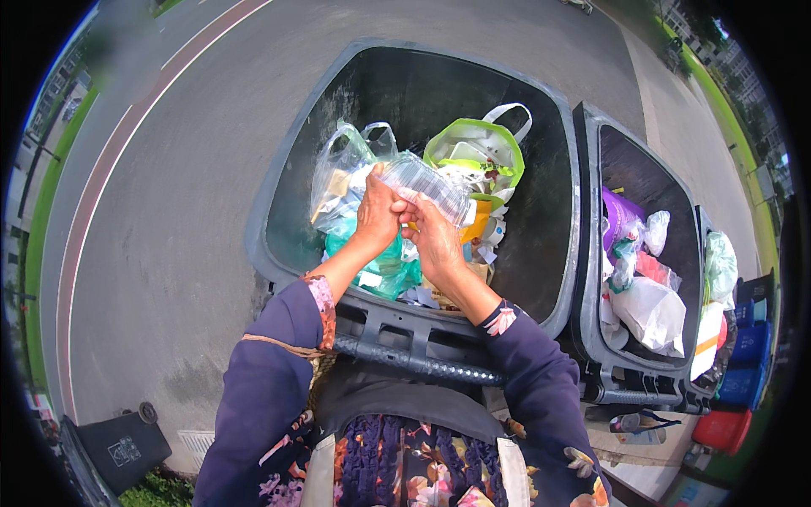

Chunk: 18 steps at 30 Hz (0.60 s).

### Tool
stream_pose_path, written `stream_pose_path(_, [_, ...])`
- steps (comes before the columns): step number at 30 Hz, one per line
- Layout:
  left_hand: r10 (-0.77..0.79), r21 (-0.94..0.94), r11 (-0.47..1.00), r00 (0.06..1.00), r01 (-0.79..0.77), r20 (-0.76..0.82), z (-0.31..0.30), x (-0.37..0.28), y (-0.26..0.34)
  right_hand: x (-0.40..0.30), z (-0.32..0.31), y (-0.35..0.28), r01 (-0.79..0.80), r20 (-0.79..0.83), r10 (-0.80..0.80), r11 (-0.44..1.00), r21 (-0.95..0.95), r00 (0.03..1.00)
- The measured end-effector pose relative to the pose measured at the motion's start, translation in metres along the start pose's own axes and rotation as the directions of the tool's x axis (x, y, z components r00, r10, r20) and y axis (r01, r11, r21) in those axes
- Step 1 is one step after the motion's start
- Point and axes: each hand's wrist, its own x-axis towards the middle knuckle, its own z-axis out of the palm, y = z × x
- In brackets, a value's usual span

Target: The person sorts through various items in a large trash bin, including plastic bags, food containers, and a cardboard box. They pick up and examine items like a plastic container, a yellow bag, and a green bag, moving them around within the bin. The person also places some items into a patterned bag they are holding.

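Observation:
Over the open dark grey wheeled bin (507,76), both of my hands are on a clear ribbed plastic piece (426,182), seemingly a food tray or packaging. My left hand (378,215) grips its left end. My right hand (437,239) pinches its near edge, with fingertips close to the left hand's. Inside the bin, a clear plastic bag (332,190) of waste lies to the left and green plastic bags (380,269) lie nearer me. Beyond my right hand stands a lime-green and white handled bag (513,149) stuffed with rubbish. A yellow item (479,218) is partly covered by the plastic piece.
A second open bin (592,209) adjoins on the right, holding a white bag (649,314) and a purple bag (618,215). Blue bins (747,355) and a red container (722,431) stand farther right. A black bin (123,450) is at lower left. The road (165,222) lies left.

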Motion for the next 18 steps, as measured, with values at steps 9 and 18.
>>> stream_pose_path(9, [-0.28,-0.617,0.687,0.924,0.383,0.263,-0.008,0.031,-0.033,0.038,-0.067,-0.069,-0.04,-0.134,0.098,0.924,0.38,0.986])
stream_pose_path(18, [-0.585,-0.806,0.114,0.695,0.58,0.417,-0.022,0.052,-0.064,0.038,-0.104,-0.08,-0.072,-0.101,0.129,0.895,0.44,0.986])
